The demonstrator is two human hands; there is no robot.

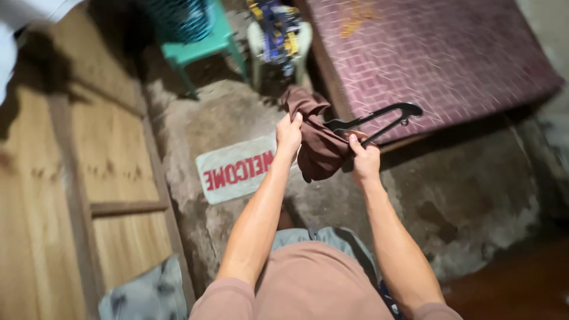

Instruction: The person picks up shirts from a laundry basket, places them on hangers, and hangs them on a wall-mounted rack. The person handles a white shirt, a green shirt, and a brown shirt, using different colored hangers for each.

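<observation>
At the far left stood a wooden door, pale planks with darker rails. Beside it, on the rough concrete floor, lay a pale rectangular doormat with red lettering. Above the mat, my left hand was closed on the top edge of a brown garment, soft, limp cloth bunched into folds and hanging in the air in front of me, over the floor near the bed's corner. My right hand pinched the cloth's other side together with a black plastic hanger, thin and curved, its hook pointing right. I judged I was partway through fitting the garment onto the hanger; the next move would call for spreading the cloth open so a hanger arm could slide inside. How far the hanger already sat in the fabric I couldn't quite tell, the folds hid it. At right lay the bed, covered in maroon patterned cloth.
</observation>
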